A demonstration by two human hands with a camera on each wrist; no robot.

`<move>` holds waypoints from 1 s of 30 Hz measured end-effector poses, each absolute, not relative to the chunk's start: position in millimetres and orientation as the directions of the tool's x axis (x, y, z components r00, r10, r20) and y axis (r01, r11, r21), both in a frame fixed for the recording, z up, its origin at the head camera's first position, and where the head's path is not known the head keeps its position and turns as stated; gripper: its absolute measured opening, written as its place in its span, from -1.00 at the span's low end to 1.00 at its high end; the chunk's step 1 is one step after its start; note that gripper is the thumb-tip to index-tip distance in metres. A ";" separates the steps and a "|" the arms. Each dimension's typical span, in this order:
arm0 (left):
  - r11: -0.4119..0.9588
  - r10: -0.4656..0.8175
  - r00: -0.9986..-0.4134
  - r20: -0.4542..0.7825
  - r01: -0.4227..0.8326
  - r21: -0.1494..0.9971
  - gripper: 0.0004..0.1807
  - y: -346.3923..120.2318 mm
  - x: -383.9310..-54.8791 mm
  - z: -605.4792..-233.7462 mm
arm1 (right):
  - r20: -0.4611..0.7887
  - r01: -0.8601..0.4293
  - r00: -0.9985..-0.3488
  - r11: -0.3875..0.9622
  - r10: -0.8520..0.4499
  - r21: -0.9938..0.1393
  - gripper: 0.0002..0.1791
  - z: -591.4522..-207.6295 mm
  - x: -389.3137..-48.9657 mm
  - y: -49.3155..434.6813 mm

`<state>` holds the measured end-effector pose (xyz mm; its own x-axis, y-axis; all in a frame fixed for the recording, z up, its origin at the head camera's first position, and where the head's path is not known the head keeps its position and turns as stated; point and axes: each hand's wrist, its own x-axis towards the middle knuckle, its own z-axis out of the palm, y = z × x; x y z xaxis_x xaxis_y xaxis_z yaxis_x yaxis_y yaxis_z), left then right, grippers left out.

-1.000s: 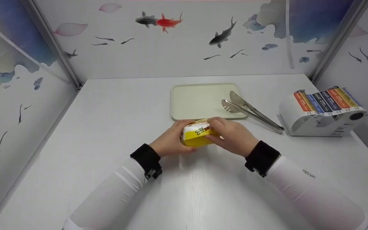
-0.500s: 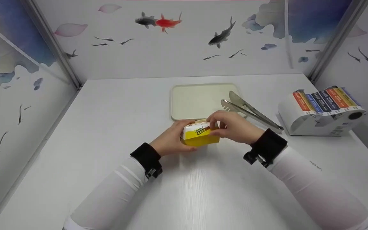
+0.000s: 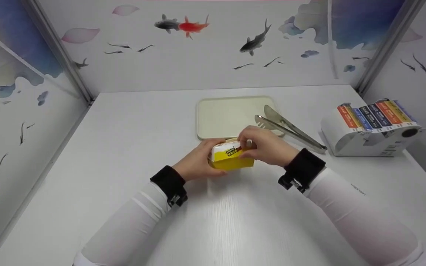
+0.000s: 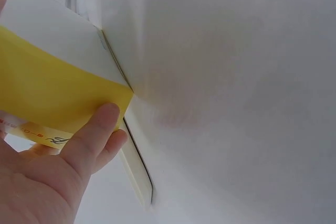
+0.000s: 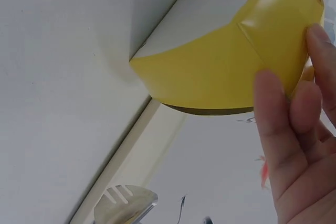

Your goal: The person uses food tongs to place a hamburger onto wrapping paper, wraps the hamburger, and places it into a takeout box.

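A small yellow-and-white cardboard food box (image 3: 231, 163) with printed lettering sits just in front of the pale green tray (image 3: 231, 114). My left hand (image 3: 198, 159) grips its left end, fingers over the far side and thumb along the near side. In the left wrist view, the thumb lies on the yellow cardboard. At the right end, my right hand (image 3: 270, 146) pinches the upper edge between thumb and curled fingers. The right wrist view has the fingertips (image 5: 269, 85) against the box's yellow corner. The inside of the box is hidden.
Metal tongs (image 3: 290, 129) lie slanted, their heads over the tray's right side. Further right stands a white holder (image 3: 361, 142) with a row of colourful boxes (image 3: 377, 114). Printed wall panels (image 3: 198, 70) enclose the white table (image 3: 142, 122) at the back and sides.
My right hand has lifted slightly and its fingers have curled in at the box's right end, uncovering more of the lower right corner. The left hand and box have stayed in place.
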<state>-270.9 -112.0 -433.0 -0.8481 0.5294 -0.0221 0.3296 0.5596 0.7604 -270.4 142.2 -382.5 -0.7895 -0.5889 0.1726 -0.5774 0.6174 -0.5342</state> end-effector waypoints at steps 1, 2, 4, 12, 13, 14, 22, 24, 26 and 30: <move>0.559 0.531 -0.847 -0.021 0.332 0.760 0.04 -112.1 -270.8 -433.1 | 0.167 -0.571 -0.793 0.620 -0.586 -0.538 -0.73 -382.6 -270.7 141.8; 0.559 0.531 -0.847 -0.020 0.333 0.759 0.04 -112.1 -270.7 -433.2 | 0.158 -0.561 -0.799 0.624 -0.580 -0.544 -0.72 -382.5 -271.1 141.3; 0.561 0.531 -0.847 -0.020 0.335 0.757 0.05 -112.1 -270.1 -432.9 | 0.131 -0.529 -0.816 0.635 -0.564 -0.562 -0.70 -382.0 -272.0 140.0; 0.584 0.527 -0.850 -0.019 0.345 0.735 0.06 -111.6 -268.0 -432.8 | 0.070 -0.441 -0.869 0.704 -0.490 -0.556 -0.59 -378.2 -273.1 131.7; 0.587 0.527 -0.850 -0.020 0.346 0.732 0.06 -111.6 -267.9 -432.9 | 0.070 -0.440 -0.871 0.710 -0.486 -0.549 -0.58 -378.0 -272.5 131.0; 0.588 0.527 -0.850 -0.021 0.347 0.731 0.06 -111.6 -267.7 -432.9 | 0.071 -0.442 -0.872 0.716 -0.485 -0.541 -0.58 -377.9 -271.6 130.4; 0.596 0.524 -0.851 -0.025 0.345 0.725 0.08 -111.9 -267.5 -435.7 | 0.069 -0.473 -0.864 0.759 -0.498 -0.448 -0.57 -376.4 -264.6 124.9; 0.601 0.521 -0.853 -0.025 0.345 0.721 0.07 -111.3 -267.5 -436.1 | 0.076 -0.486 -0.862 0.773 -0.501 -0.408 -0.59 -375.0 -262.2 123.8; 0.604 0.518 -0.855 -0.021 0.348 0.718 0.07 -110.8 -267.6 -436.5 | 0.084 -0.497 -0.860 0.785 -0.504 -0.371 -0.60 -373.5 -260.0 122.5; 0.611 0.516 -0.856 -0.014 0.357 0.707 0.07 -109.7 -267.9 -437.2 | 0.085 -0.492 -0.865 0.804 -0.494 -0.333 -0.56 -373.9 -259.2 119.4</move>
